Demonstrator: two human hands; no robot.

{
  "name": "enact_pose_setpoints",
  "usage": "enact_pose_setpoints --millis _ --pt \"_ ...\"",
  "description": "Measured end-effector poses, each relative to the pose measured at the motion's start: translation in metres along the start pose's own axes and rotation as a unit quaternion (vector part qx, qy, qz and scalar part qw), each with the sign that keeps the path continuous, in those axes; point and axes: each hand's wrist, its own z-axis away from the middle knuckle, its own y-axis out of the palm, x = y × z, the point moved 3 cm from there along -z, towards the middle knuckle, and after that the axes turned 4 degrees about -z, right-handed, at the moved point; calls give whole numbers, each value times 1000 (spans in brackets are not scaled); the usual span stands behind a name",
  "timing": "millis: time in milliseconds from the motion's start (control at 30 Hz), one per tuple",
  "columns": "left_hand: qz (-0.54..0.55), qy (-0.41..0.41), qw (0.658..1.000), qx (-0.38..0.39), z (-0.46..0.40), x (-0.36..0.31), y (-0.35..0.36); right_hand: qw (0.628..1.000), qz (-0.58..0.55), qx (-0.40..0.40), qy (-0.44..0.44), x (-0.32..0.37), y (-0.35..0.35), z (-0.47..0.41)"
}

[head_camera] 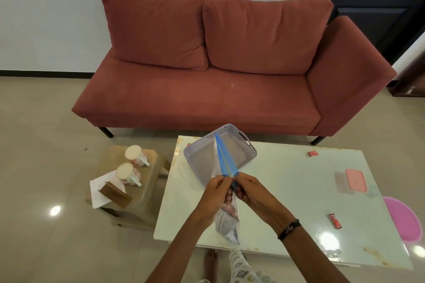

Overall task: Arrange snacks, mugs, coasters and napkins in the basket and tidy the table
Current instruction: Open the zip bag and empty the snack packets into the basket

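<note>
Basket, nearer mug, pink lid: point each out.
basket (249,148), head view, on its right perforated wall.
nearer mug (125,171), head view, on its white top face.
pink lid (356,179), head view, on its flat middle.

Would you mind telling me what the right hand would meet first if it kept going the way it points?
Probably the left hand, since the right hand points at it across the bag both pinch.

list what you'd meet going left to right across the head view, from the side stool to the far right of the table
white napkins → wooden holder → two floral mugs → lavender basket → red snack packet → pink lidded box → pink mat
</note>
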Motion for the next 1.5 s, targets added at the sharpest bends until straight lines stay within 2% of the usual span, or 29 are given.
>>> enact_pose_setpoints --millis 233,367,467,567,667,733,800,900,967,1067,1167,1333,1433,1500 --pt "33 22 997 -65 -5 6 -3 986 -138 -88 -31 -2 17 3" --pt "18 44 997 -68 -5 1 -4 984 -146 -102 -24 3 23 4" --pt "-65 80 993 -52 -7 -5 -7 998 -13 -66 -6 13 12 -1" --pt "-129 107 985 -30 -8 -9 -10 992 121 18 34 26 0 -6" --pt "-120 99 988 -25 -7 -14 -11 992 87 72 55 32 -4 -8" --pt "-113 103 988 -24 -7 -18 -12 994 7 83 65 28 -4 -8" --pt "-106 104 989 -14 -5 -20 -12 994 -25 79 65 23 -3 -9" --pt "-40 75 996 -14 -1 -14 -12 995 -67 52 46 19 0 -9" --pt "-30 66 996 -45 1 -11 -10 997 -77 16 23 18 3 -8" --pt "-91 78 989 -88 2 -11 -4 999 8 -39 -26 17 7 -5" --pt "-140 88 981 -100 1 -11 -1 986 104 -111 -68 20 8 -6" --pt "-182 101 964 -166 1 -20 -9 930 250 -225 -145 20 9 -5" --pt "-144 86 971 -173 2 -24 -6 928 252 -225 -158 20 8 -6" --pt "-133 60 979 -145 2 -26 -9 929 260 -210 -162 23 5 -8"
